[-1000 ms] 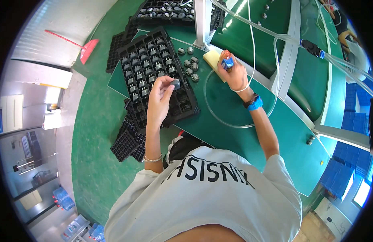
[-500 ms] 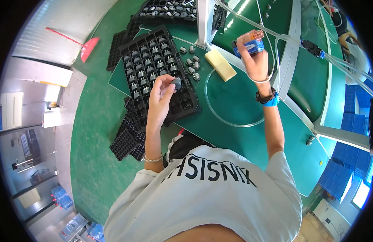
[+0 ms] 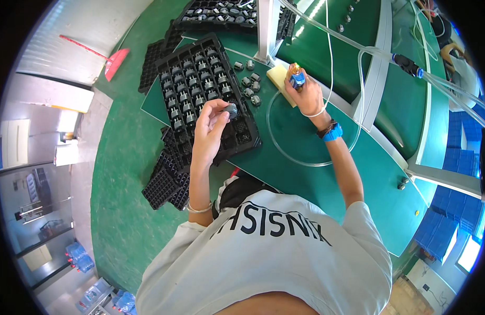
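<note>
Centrally, we see two bare hands at work over one green tabletop [image 3: 371,191]. The left hand [image 3: 210,128] pinches one dark-grey plug part [image 3: 232,111] between thumb and fingers, above the near part of one black pocketed tray [image 3: 254,137]. We note many two-pin plugs [image 3: 183,97] standing in rows in this tray, too small to count surely, while some pockets nearest the person hold none. The right hand [image 3: 309,98] is closed around one blue-and-amber hand-held device [image 3: 297,79], its amber end pointing away from the person, over one pale-yellow sponge block [image 3: 276,77]; whether device and block touch we cannot tell. Between tray and block we count seven loose metallic parts [image 3: 246,82], and two more [image 3: 403,184] near the table's right edge. One clear tube [image 3: 305,165] curves across the tabletop below the right hand. Beyond, we count three small parts [image 3: 348,18] on one green conveyor belt [image 3: 318,52]; a second black tray [image 3: 200,25], at the top, holds many more.
</note>
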`<state>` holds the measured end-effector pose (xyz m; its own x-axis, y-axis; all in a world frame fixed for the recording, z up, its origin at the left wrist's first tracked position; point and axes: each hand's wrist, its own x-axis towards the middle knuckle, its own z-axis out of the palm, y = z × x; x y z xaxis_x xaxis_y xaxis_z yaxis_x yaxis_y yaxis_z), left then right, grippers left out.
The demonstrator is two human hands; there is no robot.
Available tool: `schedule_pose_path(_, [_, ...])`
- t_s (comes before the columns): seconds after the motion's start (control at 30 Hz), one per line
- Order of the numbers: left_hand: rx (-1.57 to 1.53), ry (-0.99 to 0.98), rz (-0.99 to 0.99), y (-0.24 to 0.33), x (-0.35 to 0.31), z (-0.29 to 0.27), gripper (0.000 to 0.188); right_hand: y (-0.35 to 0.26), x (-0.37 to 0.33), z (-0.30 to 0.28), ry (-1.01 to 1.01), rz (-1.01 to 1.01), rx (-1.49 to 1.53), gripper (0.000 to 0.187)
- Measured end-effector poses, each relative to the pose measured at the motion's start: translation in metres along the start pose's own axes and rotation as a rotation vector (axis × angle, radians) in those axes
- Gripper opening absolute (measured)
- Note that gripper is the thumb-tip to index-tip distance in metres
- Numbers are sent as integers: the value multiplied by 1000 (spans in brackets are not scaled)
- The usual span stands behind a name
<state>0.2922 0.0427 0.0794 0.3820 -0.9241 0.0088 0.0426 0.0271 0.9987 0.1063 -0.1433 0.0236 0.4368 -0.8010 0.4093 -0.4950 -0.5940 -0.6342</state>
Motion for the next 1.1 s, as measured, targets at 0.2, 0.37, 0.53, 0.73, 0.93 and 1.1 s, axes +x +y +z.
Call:
schedule_pose_path(0.2, [-12, -11, -8, 3, -1, 5, 17, -3, 0, -3, -9, 22, 3, 39])
schedule_pose_path(0.37, [-43, -25, -14, 1, -1, 5, 17, -3, 0, -5, 19, -1, 61, 48])
schedule_pose_path(0.53, [-28, -16, -30, 0, -2, 5, 17, -5, 0, -9, -45, 24, 25, 54])
schedule_pose_path(0.73, [-39, -30, -23, -1, -2, 7, 17, -5, 5, -8, 84, -95, 89, 50])
schedule_pose_path(0.93, [-37, -41, -32, -1, -1, 9, 17, -8, 4, -2, 41, -37, 14, 35])
schedule_pose_path(1.1, [-31, -34, -38, 0, -1, 10, 16, -8, 4, 2, 73, 9, -24, 35])
